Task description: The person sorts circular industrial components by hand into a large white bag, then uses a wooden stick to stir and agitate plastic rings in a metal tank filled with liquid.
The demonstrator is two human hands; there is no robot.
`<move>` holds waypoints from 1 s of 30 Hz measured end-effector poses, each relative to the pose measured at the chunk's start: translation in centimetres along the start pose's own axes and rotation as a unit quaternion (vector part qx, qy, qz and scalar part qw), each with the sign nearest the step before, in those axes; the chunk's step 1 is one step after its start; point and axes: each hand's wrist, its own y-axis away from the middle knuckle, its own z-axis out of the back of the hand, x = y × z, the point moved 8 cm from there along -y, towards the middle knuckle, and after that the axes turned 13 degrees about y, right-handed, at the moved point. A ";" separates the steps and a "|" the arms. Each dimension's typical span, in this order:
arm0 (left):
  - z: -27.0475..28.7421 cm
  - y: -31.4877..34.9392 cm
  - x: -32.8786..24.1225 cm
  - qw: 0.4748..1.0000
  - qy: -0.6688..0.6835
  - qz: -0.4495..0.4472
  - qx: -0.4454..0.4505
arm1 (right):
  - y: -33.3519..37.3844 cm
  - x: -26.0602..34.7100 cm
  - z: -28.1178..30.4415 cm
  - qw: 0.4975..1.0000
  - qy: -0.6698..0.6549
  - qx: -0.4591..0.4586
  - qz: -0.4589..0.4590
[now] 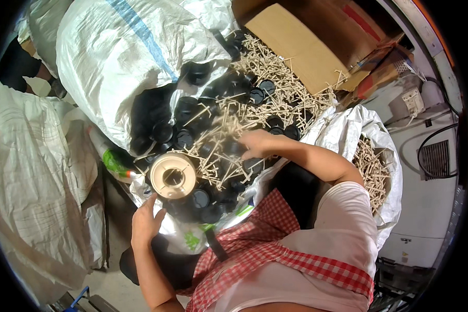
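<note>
A round beige plastic piece (191, 182) with an open centre and spokes lies on the near left of a heap. My left hand (146, 221) is just below its lower left edge, thumb and forefinger apart; whether the fingertips touch it I cannot tell. Over the middle of the heap is my right hand (257, 144), its fingers smeared by motion. Blurred beige sticks (228, 127) are beside its fingertips. Around both hands lie black round caps (200, 198) mixed with many short beige sticks (275, 67).
A large white woven sack (104, 57) with a blue stripe stands behind the heap. To the right are an open cardboard box (296, 49), a white sack (392, 151) holding beige sticks, and a pale metal cabinet (426, 208). More white sacking (41, 182) hangs at the left.
</note>
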 end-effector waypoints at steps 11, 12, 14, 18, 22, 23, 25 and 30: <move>0.0 -0.2 0.0 1.000 -0.012 0.007 0.007 | -3.5 -8.1 3.3 0.960 -0.074 -0.186 -0.197; 0.1 -0.1 0.0 1.000 -0.012 -0.002 0.004 | -4.9 -7.7 3.1 0.959 -0.063 -0.224 -0.163; -0.1 -0.2 0.3 1.000 -0.008 -0.001 0.006 | -6.6 -5.2 3.3 0.964 0.044 -0.203 -0.167; 0.1 -0.3 0.0 1.000 -0.003 0.009 0.008 | -10.8 -5.4 0.7 0.970 0.039 -0.148 -0.191; 0.3 -0.1 0.2 1.000 0.005 0.006 -0.006 | -11.3 -5.5 0.2 0.978 0.060 -0.126 -0.157; 0.4 0.0 0.2 1.000 0.008 0.010 -0.009 | -11.0 -5.6 0.0 0.977 0.063 -0.126 -0.161; 0.6 0.2 0.0 1.000 0.002 0.015 -0.005 | -10.9 -4.4 -1.2 0.987 0.076 -0.069 -0.121; 0.7 0.3 0.0 1.000 0.000 -0.008 -0.017 | -7.1 -1.2 -2.7 0.987 0.116 -0.040 -0.105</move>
